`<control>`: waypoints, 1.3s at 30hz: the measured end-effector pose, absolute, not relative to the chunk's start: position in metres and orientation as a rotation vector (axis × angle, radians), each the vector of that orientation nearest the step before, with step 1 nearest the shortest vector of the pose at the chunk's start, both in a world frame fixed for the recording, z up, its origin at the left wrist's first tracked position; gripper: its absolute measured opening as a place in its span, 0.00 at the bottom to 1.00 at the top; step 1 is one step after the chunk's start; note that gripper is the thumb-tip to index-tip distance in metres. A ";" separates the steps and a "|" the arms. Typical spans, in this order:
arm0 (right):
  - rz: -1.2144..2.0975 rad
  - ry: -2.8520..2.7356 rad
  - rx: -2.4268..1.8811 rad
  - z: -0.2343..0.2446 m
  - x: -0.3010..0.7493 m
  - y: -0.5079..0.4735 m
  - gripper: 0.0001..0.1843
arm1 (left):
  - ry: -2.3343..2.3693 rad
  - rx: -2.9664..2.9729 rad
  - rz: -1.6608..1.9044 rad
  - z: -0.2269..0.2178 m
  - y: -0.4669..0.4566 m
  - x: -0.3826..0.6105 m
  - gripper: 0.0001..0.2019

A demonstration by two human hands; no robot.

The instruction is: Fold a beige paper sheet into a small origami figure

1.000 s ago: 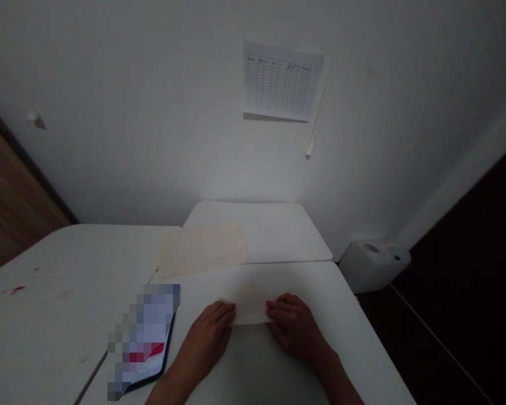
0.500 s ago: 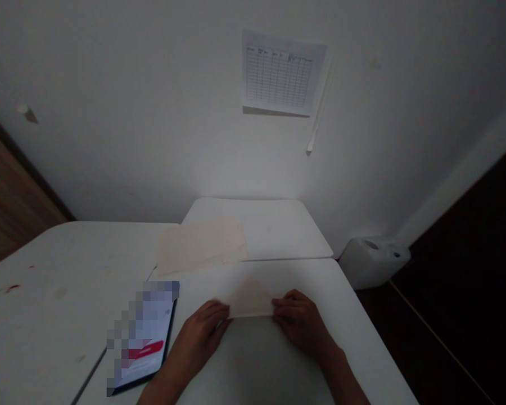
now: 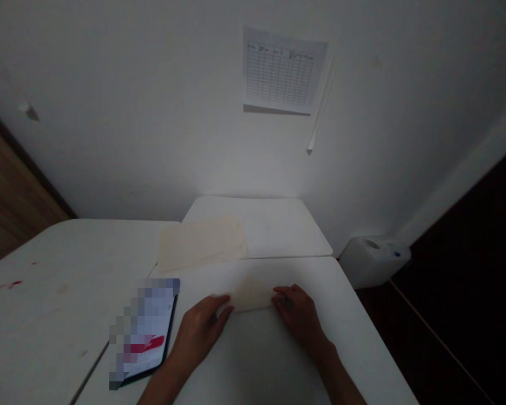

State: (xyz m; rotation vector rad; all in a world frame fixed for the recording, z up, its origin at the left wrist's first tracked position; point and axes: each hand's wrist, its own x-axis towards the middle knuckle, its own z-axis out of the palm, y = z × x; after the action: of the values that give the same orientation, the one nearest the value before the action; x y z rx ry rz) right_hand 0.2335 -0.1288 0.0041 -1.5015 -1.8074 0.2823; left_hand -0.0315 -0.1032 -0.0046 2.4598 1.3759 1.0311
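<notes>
- Wall (image 3: 152, 140): pale, fills far side.
- Bench (image 3: 253, 365): white, several panels, seams showing, runs near to far.
- Dark area (image 3: 468, 281), right, thin pale line across it.
- Wooden panel (image 3: 12, 208), far left, against wall.
- White container (image 3: 373, 267), right, beyond bench edge; round opening on top, blue spot beside it.
- Beige sheet (image 3: 200, 244), flat, far left of hands, lies across the seams.
- Printed sheet (image 3: 278, 76), on wall; table grid, text too small to read.
- Phone-like device (image 3: 152, 315), on bench left of left hand, screen up, partly pixelated, red band showing.
- Left hand (image 3: 202, 326): thumb and fingers a little apart at left end of small beige piece; can't tell if pinching.
- Right hand (image 3: 299, 318): fingers bent, tips at piece's right end; grip can't be told.
- Small beige piece (image 3: 253, 297): thin, on bench between both hands, near edge roughly straight; far edge blends in.
- Red marks (image 3: 16, 283), bench, left.
</notes>
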 end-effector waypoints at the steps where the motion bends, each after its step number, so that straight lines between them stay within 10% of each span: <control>1: 0.272 -1.794 -1.521 0.003 0.233 -0.128 0.11 | 1.391 2.446 1.019 -0.004 -0.101 -0.030 0.13; 21: 0.174 -1.788 -1.640 -0.001 0.222 -0.122 0.22 | 1.444 2.429 0.910 0.010 -0.095 -0.012 0.07; 39: 0.031 -2.338 -1.288 0.018 0.201 -0.137 0.11 | 1.454 2.439 0.938 0.009 -0.097 -0.010 0.09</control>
State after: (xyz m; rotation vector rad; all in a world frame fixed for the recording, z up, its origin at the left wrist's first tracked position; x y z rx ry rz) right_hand 0.2009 -0.1370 0.0185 -1.2877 -2.3379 0.0307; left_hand -0.0103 -0.0970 0.0088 2.4386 1.4542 0.9382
